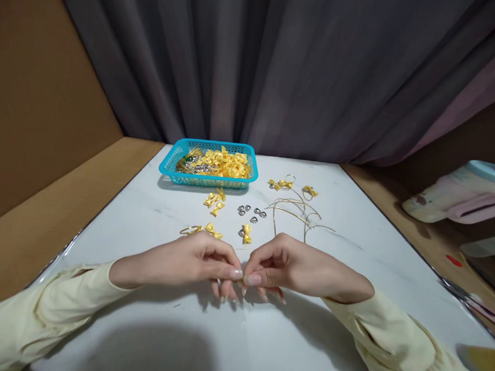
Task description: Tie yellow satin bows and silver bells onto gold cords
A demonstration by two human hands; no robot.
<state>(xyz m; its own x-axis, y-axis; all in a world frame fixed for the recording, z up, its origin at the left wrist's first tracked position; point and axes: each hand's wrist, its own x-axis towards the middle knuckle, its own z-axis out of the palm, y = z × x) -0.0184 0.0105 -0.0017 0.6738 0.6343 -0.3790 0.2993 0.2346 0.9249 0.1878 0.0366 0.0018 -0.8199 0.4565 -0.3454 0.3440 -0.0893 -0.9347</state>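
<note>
My left hand [206,260] and my right hand [283,265] meet low over the table, thumb and forefinger pinched on each. Their tips nearly touch around something tiny, with a hint of gold, which the fingers mostly hide. Just beyond them lies a yellow ribbon bow [247,234], beside a silver heart-shaped charm [241,233]. Several more silver charms [254,212] are scattered behind it. Past my left hand are a gold cord loop [189,230] and another yellow bow [213,231]. Loose gold cords [295,203] spread beyond my right hand.
A blue basket [209,181] at the back holds yellow bows, silver charms and gold cord. More bows [216,200] lie before it. Looped cords with bows [310,192] rest at back right. Scissors [466,296] and a pastel cup [462,193] stand beyond the white table's [351,227] right edge.
</note>
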